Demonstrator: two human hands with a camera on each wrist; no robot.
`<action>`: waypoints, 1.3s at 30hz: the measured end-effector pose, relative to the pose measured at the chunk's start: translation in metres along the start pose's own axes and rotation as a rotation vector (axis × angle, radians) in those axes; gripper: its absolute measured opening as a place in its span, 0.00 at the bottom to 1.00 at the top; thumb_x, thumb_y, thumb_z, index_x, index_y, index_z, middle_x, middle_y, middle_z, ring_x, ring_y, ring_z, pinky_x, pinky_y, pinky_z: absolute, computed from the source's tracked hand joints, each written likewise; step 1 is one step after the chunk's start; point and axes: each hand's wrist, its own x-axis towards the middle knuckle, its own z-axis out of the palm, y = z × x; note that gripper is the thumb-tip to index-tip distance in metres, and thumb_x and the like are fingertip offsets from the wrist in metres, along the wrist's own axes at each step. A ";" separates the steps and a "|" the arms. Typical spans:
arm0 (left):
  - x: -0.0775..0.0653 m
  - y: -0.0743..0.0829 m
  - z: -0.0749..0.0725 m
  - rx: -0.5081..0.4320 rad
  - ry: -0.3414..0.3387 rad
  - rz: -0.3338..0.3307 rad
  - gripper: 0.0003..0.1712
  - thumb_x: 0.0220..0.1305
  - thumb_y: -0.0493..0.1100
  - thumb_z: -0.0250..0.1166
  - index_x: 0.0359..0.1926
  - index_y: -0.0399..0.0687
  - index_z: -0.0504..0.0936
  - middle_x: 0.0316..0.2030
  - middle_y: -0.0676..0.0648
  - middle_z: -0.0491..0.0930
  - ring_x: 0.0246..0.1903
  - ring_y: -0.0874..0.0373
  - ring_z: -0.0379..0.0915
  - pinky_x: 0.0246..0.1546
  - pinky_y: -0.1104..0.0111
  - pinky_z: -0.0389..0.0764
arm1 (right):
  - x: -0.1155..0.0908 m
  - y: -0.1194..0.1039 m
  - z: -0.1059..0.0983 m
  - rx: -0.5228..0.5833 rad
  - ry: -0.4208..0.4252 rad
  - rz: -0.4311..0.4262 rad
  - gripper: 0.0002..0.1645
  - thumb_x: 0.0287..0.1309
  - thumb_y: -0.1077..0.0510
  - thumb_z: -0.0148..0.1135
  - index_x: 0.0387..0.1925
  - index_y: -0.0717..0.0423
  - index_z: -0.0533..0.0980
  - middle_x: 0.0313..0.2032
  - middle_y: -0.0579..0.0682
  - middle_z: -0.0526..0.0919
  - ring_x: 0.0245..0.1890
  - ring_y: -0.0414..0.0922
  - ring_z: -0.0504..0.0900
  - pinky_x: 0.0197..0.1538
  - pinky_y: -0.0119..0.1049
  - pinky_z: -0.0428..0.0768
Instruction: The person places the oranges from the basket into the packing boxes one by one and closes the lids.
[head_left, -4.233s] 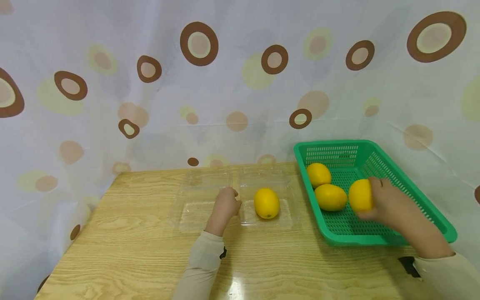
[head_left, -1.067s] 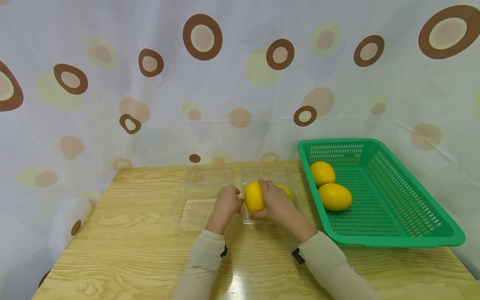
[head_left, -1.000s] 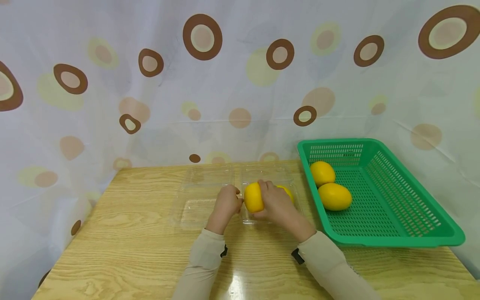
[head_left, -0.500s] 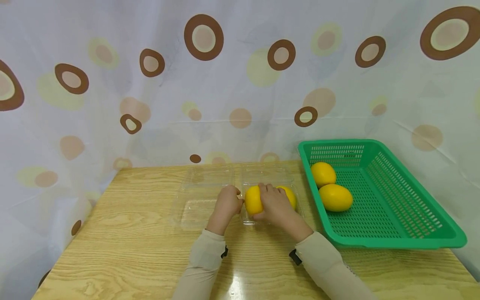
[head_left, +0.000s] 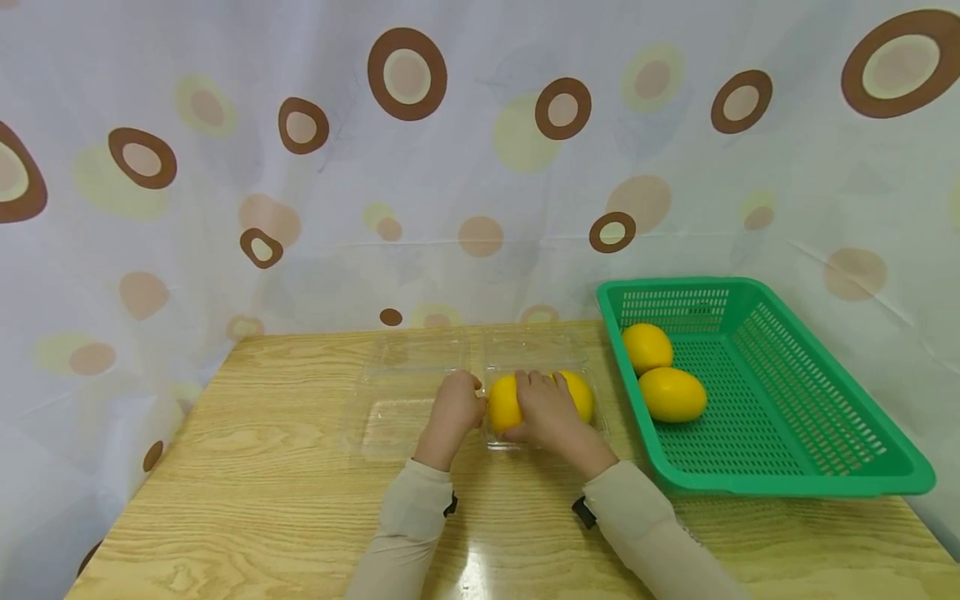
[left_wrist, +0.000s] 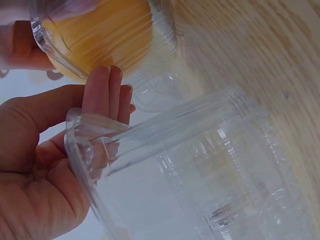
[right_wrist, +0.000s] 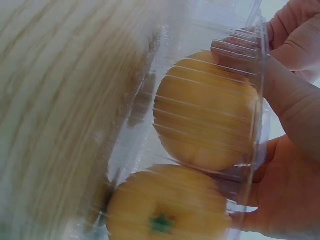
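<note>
My right hand (head_left: 551, 408) grips a yellow oval citrus fruit (head_left: 504, 404) low inside the right-hand clear plastic container (head_left: 540, 346). A second such fruit (head_left: 579, 396) lies to its right in that container, partly hidden by the hand. Through the clear wall in the right wrist view, both fruits sit side by side, the lower one (right_wrist: 185, 205) showing a green star-shaped stem end. My left hand (head_left: 455, 408) has its curled fingers at the right-hand container's left rim, between it and the left-hand container (left_wrist: 200, 165), which holds nothing.
A green slotted basket (head_left: 795, 483) stands on the right of the wooden table (head_left: 285, 500), with two yellow fruits (head_left: 671, 394) along its left side. Both containers have lids folded back towards the patterned curtain (head_left: 337, 250) behind the table.
The right hand has brought a fruit from the basket to the right-hand container and lowered it in. The fruit there now sits further right. The left hand has stayed in place.
</note>
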 end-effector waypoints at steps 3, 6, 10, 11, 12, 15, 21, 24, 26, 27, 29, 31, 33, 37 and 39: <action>0.000 0.001 0.001 -0.012 -0.005 0.000 0.16 0.60 0.28 0.62 0.48 0.21 0.78 0.44 0.27 0.80 0.18 0.55 0.79 0.26 0.68 0.83 | 0.000 0.001 0.003 -0.008 -0.001 0.002 0.54 0.38 0.41 0.79 0.57 0.72 0.67 0.44 0.64 0.77 0.49 0.59 0.77 0.63 0.61 0.62; 0.000 0.001 0.002 -0.003 0.006 0.013 0.16 0.59 0.28 0.62 0.47 0.21 0.78 0.45 0.28 0.80 0.18 0.54 0.79 0.25 0.69 0.82 | 0.001 0.002 0.005 -0.014 0.008 -0.002 0.53 0.37 0.41 0.79 0.56 0.72 0.67 0.43 0.63 0.78 0.48 0.59 0.77 0.63 0.61 0.62; 0.001 0.002 0.002 0.016 0.024 0.025 0.15 0.58 0.28 0.62 0.46 0.22 0.79 0.44 0.29 0.80 0.22 0.51 0.80 0.28 0.67 0.83 | 0.001 0.003 0.005 -0.021 0.011 -0.002 0.54 0.38 0.41 0.79 0.57 0.73 0.67 0.44 0.64 0.77 0.49 0.59 0.76 0.64 0.61 0.61; 0.001 0.002 0.003 0.017 0.027 0.024 0.15 0.57 0.28 0.62 0.46 0.22 0.79 0.44 0.29 0.80 0.24 0.50 0.80 0.29 0.66 0.83 | 0.001 0.004 0.006 -0.021 0.008 0.000 0.54 0.39 0.41 0.79 0.58 0.73 0.66 0.44 0.64 0.77 0.50 0.59 0.76 0.64 0.60 0.61; 0.001 0.003 0.003 0.016 0.029 0.024 0.15 0.57 0.28 0.62 0.46 0.21 0.79 0.44 0.29 0.80 0.25 0.49 0.80 0.30 0.65 0.84 | 0.001 0.004 0.005 -0.020 0.004 0.001 0.54 0.39 0.41 0.78 0.58 0.73 0.66 0.45 0.64 0.77 0.50 0.59 0.76 0.65 0.60 0.60; 0.001 0.003 0.003 0.032 0.037 0.027 0.14 0.58 0.28 0.63 0.45 0.22 0.80 0.45 0.30 0.80 0.32 0.47 0.80 0.35 0.63 0.84 | 0.001 0.004 0.004 -0.008 -0.016 0.009 0.56 0.42 0.40 0.77 0.60 0.74 0.65 0.49 0.66 0.76 0.53 0.60 0.74 0.66 0.60 0.58; 0.001 0.004 0.006 0.078 0.054 0.030 0.13 0.60 0.30 0.63 0.44 0.22 0.80 0.44 0.30 0.80 0.41 0.40 0.80 0.41 0.57 0.83 | 0.001 0.007 -0.001 0.048 0.008 0.015 0.52 0.53 0.38 0.67 0.61 0.76 0.64 0.55 0.68 0.74 0.59 0.62 0.70 0.67 0.60 0.58; 0.000 0.005 0.008 0.102 0.057 0.035 0.12 0.62 0.31 0.61 0.40 0.21 0.80 0.38 0.30 0.80 0.39 0.39 0.79 0.40 0.56 0.82 | 0.003 0.011 -0.004 0.099 0.100 0.049 0.42 0.64 0.43 0.59 0.61 0.77 0.65 0.55 0.70 0.73 0.58 0.63 0.71 0.65 0.58 0.62; 0.000 0.008 0.009 0.105 0.051 0.044 0.12 0.64 0.31 0.59 0.39 0.19 0.78 0.36 0.30 0.79 0.36 0.40 0.78 0.39 0.55 0.82 | 0.004 0.013 -0.007 0.150 0.163 0.105 0.35 0.69 0.49 0.54 0.60 0.78 0.65 0.55 0.71 0.73 0.57 0.64 0.71 0.63 0.57 0.65; 0.000 0.009 0.010 0.098 0.044 0.048 0.13 0.65 0.31 0.57 0.41 0.18 0.76 0.36 0.29 0.78 0.36 0.40 0.77 0.38 0.54 0.82 | 0.004 0.014 -0.009 0.185 0.186 0.141 0.33 0.70 0.52 0.52 0.60 0.79 0.64 0.55 0.72 0.71 0.57 0.65 0.71 0.62 0.57 0.66; 0.000 0.012 0.012 0.081 0.025 0.052 0.16 0.67 0.31 0.54 0.46 0.15 0.72 0.39 0.27 0.76 0.37 0.39 0.77 0.40 0.54 0.82 | 0.005 0.015 -0.013 0.247 0.209 0.215 0.29 0.72 0.57 0.48 0.60 0.80 0.63 0.55 0.75 0.69 0.57 0.67 0.70 0.61 0.57 0.68; 0.001 0.015 0.013 0.078 0.011 0.051 0.21 0.69 0.32 0.52 0.53 0.13 0.67 0.46 0.23 0.72 0.45 0.36 0.75 0.46 0.53 0.80 | 0.006 0.016 -0.017 0.266 0.204 0.282 0.27 0.72 0.59 0.45 0.57 0.83 0.64 0.54 0.77 0.69 0.55 0.68 0.70 0.59 0.58 0.70; 0.004 0.018 0.015 0.057 -0.008 0.040 0.25 0.70 0.33 0.50 0.59 0.12 0.60 0.54 0.20 0.67 0.53 0.33 0.70 0.52 0.52 0.77 | 0.008 0.016 -0.020 0.263 0.175 0.345 0.25 0.72 0.61 0.44 0.54 0.85 0.64 0.50 0.78 0.70 0.53 0.69 0.71 0.56 0.58 0.71; 0.012 0.022 0.017 0.024 -0.038 0.013 0.30 0.72 0.35 0.47 0.64 0.13 0.52 0.61 0.19 0.58 0.63 0.31 0.59 0.60 0.51 0.69 | 0.014 0.019 -0.019 0.268 0.095 0.488 0.25 0.72 0.60 0.41 0.50 0.87 0.62 0.47 0.79 0.69 0.50 0.70 0.70 0.55 0.58 0.71; 0.015 0.024 0.019 -0.002 -0.048 -0.006 0.30 0.72 0.35 0.47 0.64 0.13 0.52 0.61 0.19 0.59 0.63 0.31 0.59 0.61 0.50 0.68 | 0.017 0.021 -0.017 0.315 0.060 0.555 0.27 0.73 0.60 0.39 0.54 0.87 0.58 0.51 0.82 0.65 0.55 0.72 0.65 0.60 0.60 0.66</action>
